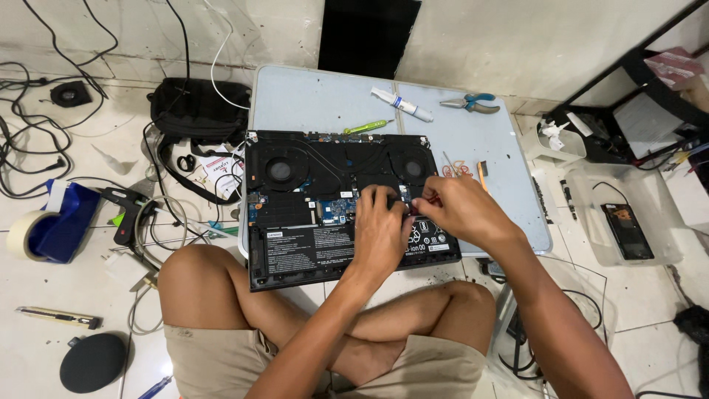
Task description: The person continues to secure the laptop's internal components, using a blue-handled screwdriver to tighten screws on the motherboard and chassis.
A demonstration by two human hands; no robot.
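Opened laptop (332, 210), base cover off, lying on a small pale-blue table (295, 96) above the crossed legs. Left hand (380, 229) rests on the laptop's middle, fingers curled down onto the circuit board. Right hand (461, 210) pinches a red-handled tool (422, 207), tip just beside the left fingertips. Pliers (470, 103), tube (402, 105) and green screwdriver (367, 126) lie behind the laptop.

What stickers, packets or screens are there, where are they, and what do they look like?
White rectangular stickers on the black battery, lower part of the opened laptop, beside the left hand.
White round-symbol sticker on the battery's right end, under the right hand.
White printed paper packet on the floor, left of the table.
Dark phone screen in a clear tray, far right.
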